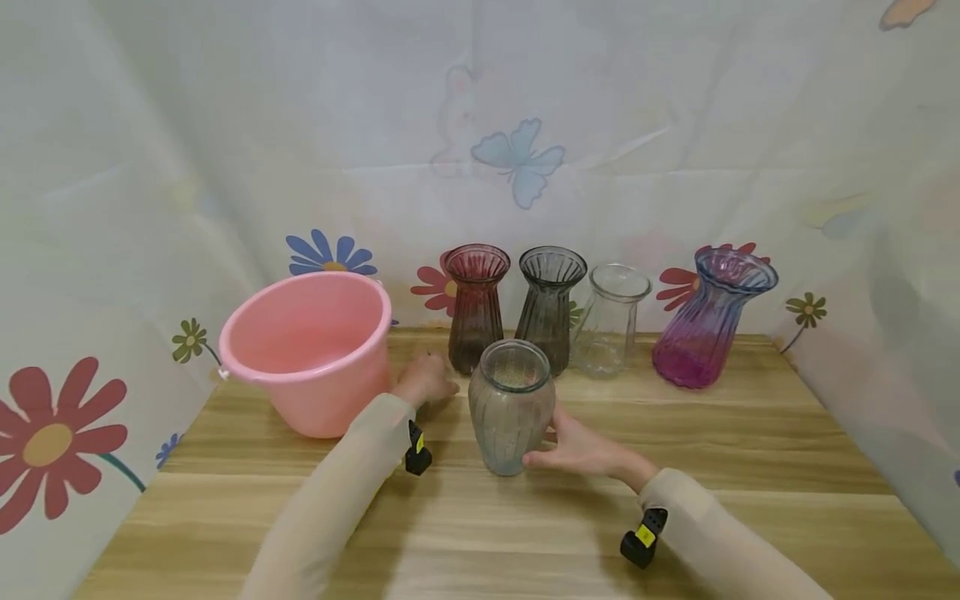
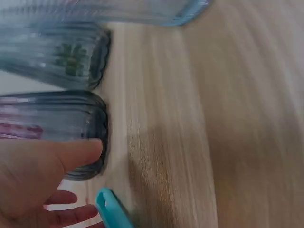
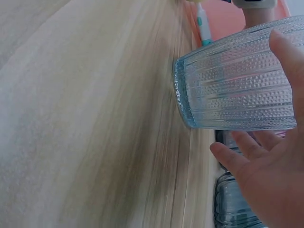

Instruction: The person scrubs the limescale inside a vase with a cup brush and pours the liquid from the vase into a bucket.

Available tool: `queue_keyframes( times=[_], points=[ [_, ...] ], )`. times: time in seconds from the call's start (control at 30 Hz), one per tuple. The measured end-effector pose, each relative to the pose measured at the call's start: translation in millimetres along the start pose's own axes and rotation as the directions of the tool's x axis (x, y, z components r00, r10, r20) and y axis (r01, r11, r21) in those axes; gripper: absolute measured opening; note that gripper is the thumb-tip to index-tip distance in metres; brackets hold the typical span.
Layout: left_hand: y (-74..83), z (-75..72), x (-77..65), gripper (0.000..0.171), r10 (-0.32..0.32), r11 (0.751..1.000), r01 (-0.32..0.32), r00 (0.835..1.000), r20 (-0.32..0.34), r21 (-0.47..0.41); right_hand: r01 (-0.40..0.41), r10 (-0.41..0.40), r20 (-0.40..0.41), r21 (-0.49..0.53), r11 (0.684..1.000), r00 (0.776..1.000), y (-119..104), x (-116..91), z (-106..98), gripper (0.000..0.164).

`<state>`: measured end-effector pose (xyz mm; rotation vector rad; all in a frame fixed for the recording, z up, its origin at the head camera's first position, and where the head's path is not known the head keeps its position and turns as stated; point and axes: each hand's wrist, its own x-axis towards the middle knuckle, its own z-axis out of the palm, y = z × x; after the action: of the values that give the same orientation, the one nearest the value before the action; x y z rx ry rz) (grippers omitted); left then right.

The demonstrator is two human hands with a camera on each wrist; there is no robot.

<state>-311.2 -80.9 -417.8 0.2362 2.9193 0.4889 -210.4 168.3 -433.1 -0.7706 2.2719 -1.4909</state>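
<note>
A clear ribbed glass vase (image 1: 512, 408) stands upright at the middle of the table. My right hand (image 3: 270, 175) is at its right side, the thumb across the near face and the other fingers spread and fairly straight beside the glass; some fingertips are hidden behind it. Beside the pink bucket my left hand (image 1: 427, 379) reaches down with loosely extended fingers. In the left wrist view this hand is next to a teal handle (image 2: 111, 209) with a hole in its end, whose kind does not show. A white-and-teal slim object (image 3: 204, 23) appears in the right wrist view.
A pink bucket (image 1: 307, 379) stands at the left. Along the back stand a red-and-grey vase (image 1: 476, 317), a dark grey vase (image 1: 551, 317), a clear vase (image 1: 607, 325) and a blue-and-purple vase (image 1: 708, 325). A patterned backdrop (image 1: 360, 108) rises behind the wooden table (image 1: 720, 442).
</note>
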Motion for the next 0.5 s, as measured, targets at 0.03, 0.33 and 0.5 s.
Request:
queue_keyframes(
  times=[0.03,0.33,0.5],
  points=[
    [-1.0,0.4,1.9,0.037,-0.018,1.0,0.018,1.0,-0.012,0.002,0.0,0.0,0.005,0.007,1.0,1.0,0.2,0.9,0.6,0.1],
    [-9.6,3.6,16.9,0.02,-0.142,0.986,0.146,0.988,-0.054,0.081,-0.012,0.012,0.015,0.006,1.0,1.0,0.0,3.9,0.4,0.089],
    [-11.2,3.7,18.8,0.016,-0.154,0.985,0.157,0.987,-0.038,0.066,-0.002,0.002,0.008,-0.018,1.0,1.0,2.1,4.7,-0.7,0.085]
  ],
)
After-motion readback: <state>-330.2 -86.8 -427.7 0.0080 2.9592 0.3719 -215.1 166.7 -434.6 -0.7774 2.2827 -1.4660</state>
